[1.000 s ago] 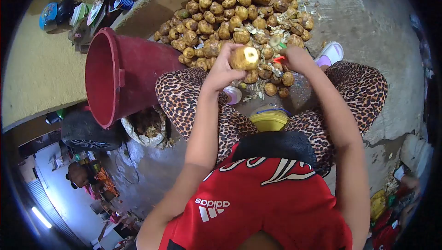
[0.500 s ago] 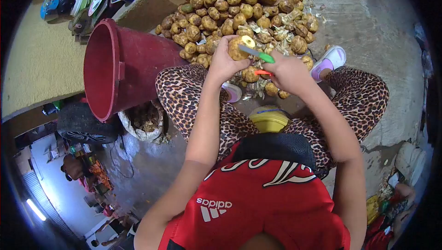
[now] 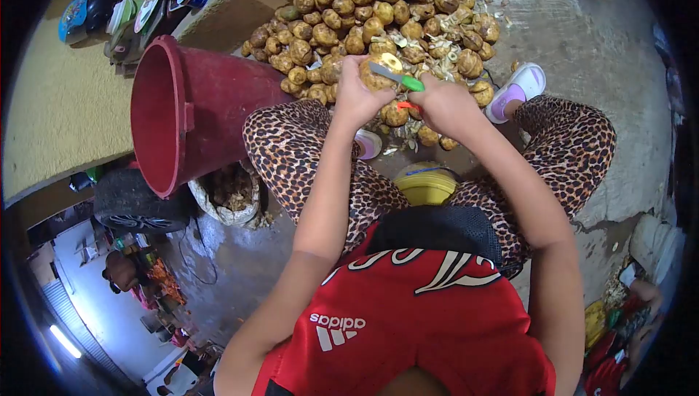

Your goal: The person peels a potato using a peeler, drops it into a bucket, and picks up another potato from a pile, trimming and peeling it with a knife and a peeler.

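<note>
My left hand (image 3: pixel 357 101) is closed around a round brown-yellow tuber (image 3: pixel 372 81), whose kind I cannot tell for certain. Pale flesh shows at its cut top. A small knife (image 3: pixel 412 83) with a green handle is gripped in my right hand (image 3: pixel 450 108), its blade lying across the tuber near the pale patch. Just below the knife, an orange-red piece (image 3: pixel 408 106) sticks out at my right fingers; what it belongs to is hidden. Beyond both hands lies a large heap of similar tubers (image 3: pixel 364 13), with pale peelings (image 3: pixel 444 50) among them.
A large red bucket (image 3: pixel 156 115) lies tipped to the left, mouth toward me. Beside it are a white sack (image 3: pixel 231 214) with brown scraps and a tyre (image 3: pixel 131 199). A yellow container (image 3: pixel 426 188) sits between my legs. Other people are at the lower left and lower right.
The knife blade has shifted slightly left and lies more across the tuber's top. My right hand has moved a little left with it. The view has shifted slightly.
</note>
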`<action>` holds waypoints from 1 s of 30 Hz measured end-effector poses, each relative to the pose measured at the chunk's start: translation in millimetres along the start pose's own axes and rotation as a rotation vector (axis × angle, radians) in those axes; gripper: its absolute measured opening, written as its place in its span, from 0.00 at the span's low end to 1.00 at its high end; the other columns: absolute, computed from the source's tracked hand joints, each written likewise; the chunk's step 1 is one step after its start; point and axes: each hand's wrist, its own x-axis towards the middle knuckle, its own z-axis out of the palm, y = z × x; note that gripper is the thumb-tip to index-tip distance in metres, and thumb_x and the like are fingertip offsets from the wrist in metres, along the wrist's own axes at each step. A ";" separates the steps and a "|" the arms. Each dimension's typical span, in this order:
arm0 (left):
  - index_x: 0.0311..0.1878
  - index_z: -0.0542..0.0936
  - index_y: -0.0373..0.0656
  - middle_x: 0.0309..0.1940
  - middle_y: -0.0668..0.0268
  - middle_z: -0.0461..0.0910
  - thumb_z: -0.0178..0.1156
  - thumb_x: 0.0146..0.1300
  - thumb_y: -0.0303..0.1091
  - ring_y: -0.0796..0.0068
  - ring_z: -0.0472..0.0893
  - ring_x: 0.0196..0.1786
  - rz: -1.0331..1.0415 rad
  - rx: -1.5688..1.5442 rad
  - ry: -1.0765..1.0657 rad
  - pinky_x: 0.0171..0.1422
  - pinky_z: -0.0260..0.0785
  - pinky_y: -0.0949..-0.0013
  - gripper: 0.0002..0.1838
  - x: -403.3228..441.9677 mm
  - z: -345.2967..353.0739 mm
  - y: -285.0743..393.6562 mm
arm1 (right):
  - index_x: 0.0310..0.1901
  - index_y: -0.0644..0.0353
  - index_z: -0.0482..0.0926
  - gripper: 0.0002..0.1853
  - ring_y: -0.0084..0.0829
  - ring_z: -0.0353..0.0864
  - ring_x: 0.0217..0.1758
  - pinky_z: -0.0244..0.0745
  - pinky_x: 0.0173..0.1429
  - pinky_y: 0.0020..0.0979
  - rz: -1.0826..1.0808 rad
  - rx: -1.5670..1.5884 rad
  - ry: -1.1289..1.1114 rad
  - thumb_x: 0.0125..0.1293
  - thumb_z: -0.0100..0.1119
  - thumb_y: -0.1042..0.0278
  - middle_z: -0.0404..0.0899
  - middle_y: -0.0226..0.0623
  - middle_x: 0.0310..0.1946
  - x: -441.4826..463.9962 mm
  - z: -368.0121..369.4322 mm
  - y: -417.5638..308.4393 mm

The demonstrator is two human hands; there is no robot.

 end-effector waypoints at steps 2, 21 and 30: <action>0.48 0.64 0.34 0.41 0.56 0.71 0.66 0.34 0.29 0.67 0.73 0.46 0.004 -0.010 0.022 0.52 0.66 0.68 0.33 -0.8 3.0 -3.2 | 0.31 0.57 0.76 0.05 0.43 0.76 0.27 0.73 0.30 0.40 0.014 0.020 0.016 0.52 0.53 0.70 0.69 0.45 0.29 0.3 5.1 2.1; 0.49 0.63 0.37 0.41 0.63 0.71 0.69 0.36 0.22 0.75 0.74 0.43 -0.068 -0.353 0.092 0.48 0.69 0.72 0.34 3.3 -5.4 -18.1 | 0.33 0.60 0.77 0.11 0.46 0.78 0.34 0.72 0.41 0.43 0.260 0.217 -0.233 0.47 0.57 0.65 0.78 0.48 0.27 1.9 48.3 60.4; 0.48 0.62 0.38 0.40 0.62 0.71 0.74 0.32 0.28 0.74 0.73 0.43 -0.060 -0.181 0.078 0.50 0.68 0.71 0.38 3.1 -9.8 0.8 | 0.30 0.55 0.77 0.06 0.43 0.76 0.28 0.73 0.33 0.40 0.027 0.041 0.107 0.48 0.57 0.68 0.71 0.43 0.29 3.7 1.7 10.5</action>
